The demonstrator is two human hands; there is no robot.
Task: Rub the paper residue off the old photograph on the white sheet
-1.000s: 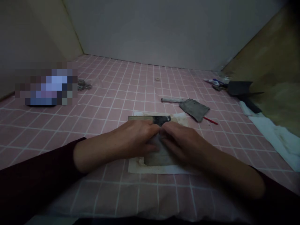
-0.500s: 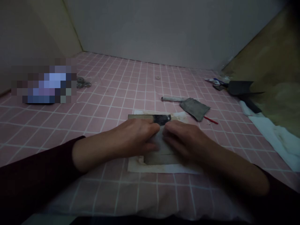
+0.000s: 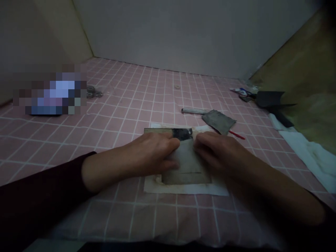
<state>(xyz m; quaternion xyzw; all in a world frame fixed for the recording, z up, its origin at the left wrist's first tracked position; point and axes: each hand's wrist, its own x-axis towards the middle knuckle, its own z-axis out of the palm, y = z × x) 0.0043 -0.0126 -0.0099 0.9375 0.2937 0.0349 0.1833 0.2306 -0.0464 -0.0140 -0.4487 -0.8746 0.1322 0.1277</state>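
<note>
A flat grey piece (image 3: pixel 187 159), like cloth or thin leather, lies on a stained white sheet (image 3: pixel 183 189). Along its top edge is a shiny black patch (image 3: pixel 181 133). My left hand (image 3: pixel 154 154) rests over the piece's left side, fingers curled down and closed on it, the tips partly hidden. At the right edge of the piece is my right hand (image 3: pixel 217 150), its fingers pinched together. Whatever may be between those fingertips is hidden, and the hand is slightly blurred.
A pink checked cloth (image 3: pixel 126 217) covers the surface. Behind my right hand lie a grey square piece (image 3: pixel 219 120), a pale tube (image 3: pixel 194 111) and a red stick (image 3: pixel 237 135). Black sheets (image 3: pixel 270 99) are at the right; a blurred-out screen (image 3: pixel 56 96) stands left.
My right hand has moved a little to the right, away from my left hand, uncovering more of the grey piece. The left hand stays in place.
</note>
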